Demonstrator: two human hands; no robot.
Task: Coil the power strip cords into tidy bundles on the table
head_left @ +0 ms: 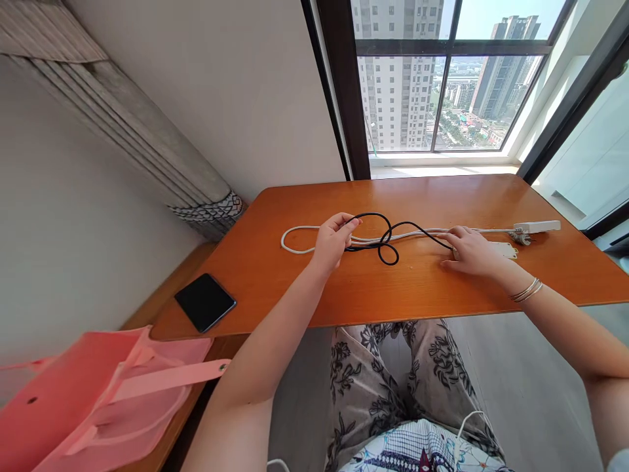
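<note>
My left hand [336, 239] is closed, with thumb and fingertips pinching a black cable [388, 244] slightly above the wooden table. That cable lies in loose, crossing loops and runs right to a white block like a power strip [504, 250]. Over this block rests my right hand [469, 250], thumb on the near side and fingers across the top, gripping it; most of the block is hidden under the palm. A white cable [297, 228] passes behind both hands in a long flat loop. It leads right toward a white power strip [540, 227] with a plug [521, 238] beside it.
A black phone [205, 302] lies at the left of the wooden table [383, 295]. Below it, a pink bag [98, 400] stands near the left forearm. A window [447, 98] and a curtain [147, 137] are beyond the table.
</note>
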